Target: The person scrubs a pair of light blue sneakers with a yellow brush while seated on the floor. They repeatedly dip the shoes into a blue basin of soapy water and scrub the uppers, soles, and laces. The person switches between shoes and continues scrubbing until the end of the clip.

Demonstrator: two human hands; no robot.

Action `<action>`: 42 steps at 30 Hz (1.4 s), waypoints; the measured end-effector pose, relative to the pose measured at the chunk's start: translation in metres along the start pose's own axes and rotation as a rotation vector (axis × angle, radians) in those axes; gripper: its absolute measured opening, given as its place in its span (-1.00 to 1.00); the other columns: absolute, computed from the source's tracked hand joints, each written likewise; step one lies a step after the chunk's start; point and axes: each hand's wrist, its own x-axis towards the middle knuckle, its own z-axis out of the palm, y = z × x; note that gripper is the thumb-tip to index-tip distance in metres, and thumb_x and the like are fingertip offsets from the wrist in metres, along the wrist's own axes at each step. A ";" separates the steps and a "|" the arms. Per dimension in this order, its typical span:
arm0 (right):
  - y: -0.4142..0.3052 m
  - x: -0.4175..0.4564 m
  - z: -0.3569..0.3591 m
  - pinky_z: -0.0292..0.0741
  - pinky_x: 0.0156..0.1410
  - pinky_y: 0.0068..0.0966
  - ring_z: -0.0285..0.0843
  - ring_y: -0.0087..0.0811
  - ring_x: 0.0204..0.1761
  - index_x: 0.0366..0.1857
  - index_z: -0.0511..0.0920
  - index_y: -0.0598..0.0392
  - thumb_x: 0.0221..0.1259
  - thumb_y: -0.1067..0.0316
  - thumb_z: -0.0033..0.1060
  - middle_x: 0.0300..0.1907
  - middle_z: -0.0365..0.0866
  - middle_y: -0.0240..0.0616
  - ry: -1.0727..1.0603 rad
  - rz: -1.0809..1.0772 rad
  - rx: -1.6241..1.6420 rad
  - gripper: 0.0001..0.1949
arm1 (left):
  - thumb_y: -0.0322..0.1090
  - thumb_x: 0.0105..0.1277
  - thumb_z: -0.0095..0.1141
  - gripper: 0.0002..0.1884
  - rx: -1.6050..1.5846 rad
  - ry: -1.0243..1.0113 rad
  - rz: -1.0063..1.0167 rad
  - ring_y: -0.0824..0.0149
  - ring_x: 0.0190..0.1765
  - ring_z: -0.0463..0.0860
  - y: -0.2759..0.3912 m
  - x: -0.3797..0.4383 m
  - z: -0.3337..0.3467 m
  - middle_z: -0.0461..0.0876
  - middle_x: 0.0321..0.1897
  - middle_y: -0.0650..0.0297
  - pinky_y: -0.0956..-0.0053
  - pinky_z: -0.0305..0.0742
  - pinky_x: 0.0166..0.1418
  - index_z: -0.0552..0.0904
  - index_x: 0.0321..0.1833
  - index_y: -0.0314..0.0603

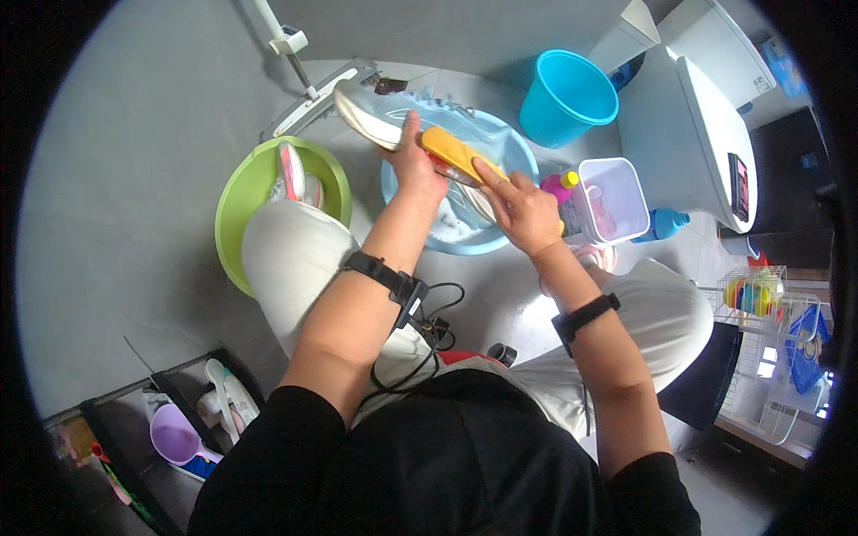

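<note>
My left hand [417, 164] grips a white-soled shoe [365, 120], whose toe or heel end points to the upper left; which end cannot be told. A yellow-backed scrubbing brush [462, 153] is in my right hand [528, 213], its bristle side against the shoe. Both hands are over a light blue basin [526, 157] holding water and white suds [450, 226]. Another white sole-like edge shows between my hands, partly hidden by them. To the left, a green basin [231, 228] holds a pair of shoes with pink and white parts [290, 171].
A turquoise bucket [563, 100] stands beyond the basin, near a white toilet [670, 127] with a phone [739, 187] on it. A translucent square tub [613, 201], pink bottle [555, 187] and blue bottle [663, 224] are at right. A squeegee mop [315, 100] leans behind.
</note>
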 end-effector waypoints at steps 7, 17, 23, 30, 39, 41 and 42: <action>0.038 -0.052 0.004 0.58 -0.17 -0.41 0.68 -0.29 -0.33 0.30 0.46 -0.32 0.39 0.14 0.09 -0.26 0.70 -0.21 -0.009 0.443 0.286 -0.59 | -0.14 0.22 0.33 0.07 -0.153 0.009 0.038 0.03 0.35 0.35 0.012 0.008 0.002 0.18 0.41 0.15 -0.06 0.33 0.40 -0.30 0.51 0.17; -0.040 0.013 0.033 0.52 0.06 -0.26 0.66 -0.02 -0.05 0.36 0.37 -0.16 0.46 0.12 -0.09 -0.08 0.67 0.07 0.106 0.763 0.601 -0.57 | -0.28 0.25 0.28 -0.02 -0.175 -0.019 0.084 0.05 0.34 0.36 -0.019 0.033 -0.024 0.22 0.39 0.18 -0.05 0.38 0.37 -0.24 0.49 0.17; -0.015 0.005 0.044 0.48 0.13 -0.28 0.66 -0.09 -0.02 0.35 0.39 -0.19 0.45 0.08 -0.08 0.01 0.63 0.06 0.208 0.838 0.701 -0.57 | -0.33 0.24 0.28 -0.01 -0.185 -0.019 0.018 0.02 0.35 0.35 -0.018 0.015 -0.017 0.25 0.37 0.19 -0.14 0.37 0.36 -0.24 0.49 0.25; -0.016 0.009 -0.002 0.13 -0.62 -0.65 0.11 -0.65 -0.69 0.07 0.45 -0.12 0.29 -0.27 0.05 -0.52 0.27 -0.48 0.213 1.178 1.598 -0.51 | 0.31 0.14 0.23 -0.12 -0.098 -0.277 -0.293 0.10 0.38 0.31 -0.009 -0.029 0.000 0.31 0.38 0.22 0.07 0.13 0.50 0.28 0.42 -0.01; 0.014 -0.024 -0.012 0.14 -0.68 -0.78 0.09 -0.70 -0.76 -0.23 0.61 -0.17 0.15 -0.44 0.04 -0.44 0.60 -0.39 -0.153 1.081 2.402 -0.47 | 0.41 0.12 0.13 -0.08 0.036 -0.545 -0.434 0.18 0.43 0.27 -0.019 -0.053 -0.004 0.31 0.41 0.29 0.15 0.08 0.51 0.27 0.43 -0.01; 0.018 -0.029 -0.018 0.17 -0.69 -0.77 0.11 -0.71 -0.77 -0.26 0.62 -0.19 0.17 -0.37 0.09 -0.44 0.60 -0.44 -0.240 1.084 2.403 -0.54 | 0.39 0.13 0.14 -0.12 0.044 -0.555 -0.487 0.21 0.40 0.31 -0.019 -0.058 -0.002 0.35 0.38 0.32 0.22 0.14 0.49 0.32 0.41 0.00; 0.018 -0.032 -0.020 0.19 -0.68 -0.77 0.14 -0.70 -0.76 -0.24 0.61 -0.21 0.19 -0.30 0.13 -0.45 0.60 -0.49 -0.177 1.065 2.389 -0.60 | 0.39 0.12 0.15 -0.12 0.072 -0.568 -0.480 0.21 0.40 0.32 -0.020 -0.061 -0.001 0.36 0.38 0.32 0.22 0.16 0.49 0.33 0.40 0.00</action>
